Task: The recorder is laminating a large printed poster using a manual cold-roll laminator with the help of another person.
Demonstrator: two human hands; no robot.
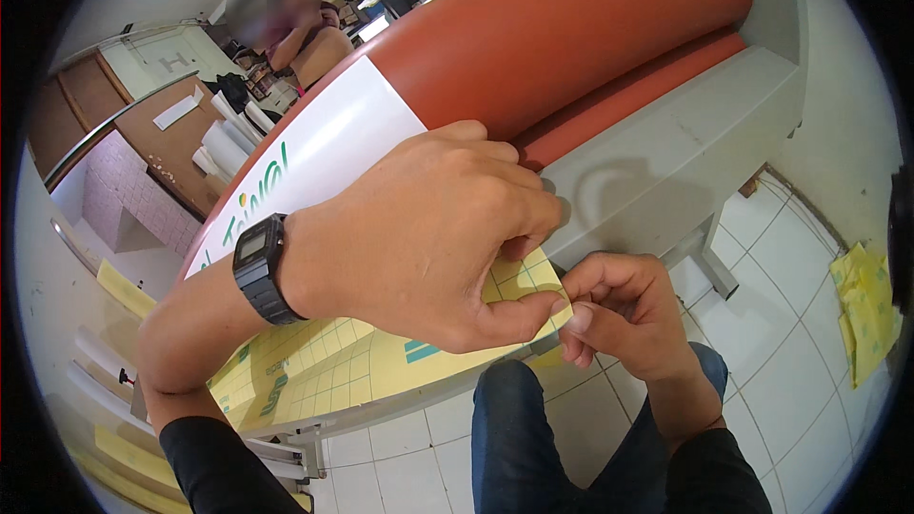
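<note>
A sheet of yellow gridded backing paper (333, 366) hangs in front of the machine, with its right corner between my two hands. My left hand (419, 228), with a black digital watch (262, 262) on the wrist, reaches across and pinches that corner between thumb and curled fingers. Close against it, my right hand (633, 319) pinches the tip of the same corner with thumb and forefinger. Behind my left hand, a white sheet with green lettering (352, 119) lies over a large red-brown roller (571, 29). My left hand hides where the white sheet meets the yellow paper.
A grey metal bed (657, 133) runs beneath the rollers, with a leg (719, 266) on the white tiled floor (762, 352). Crumpled yellow paper (862, 309) lies at the far right. White rolls (228, 148) stand at the back left. Another person (309, 43) is beyond the roller.
</note>
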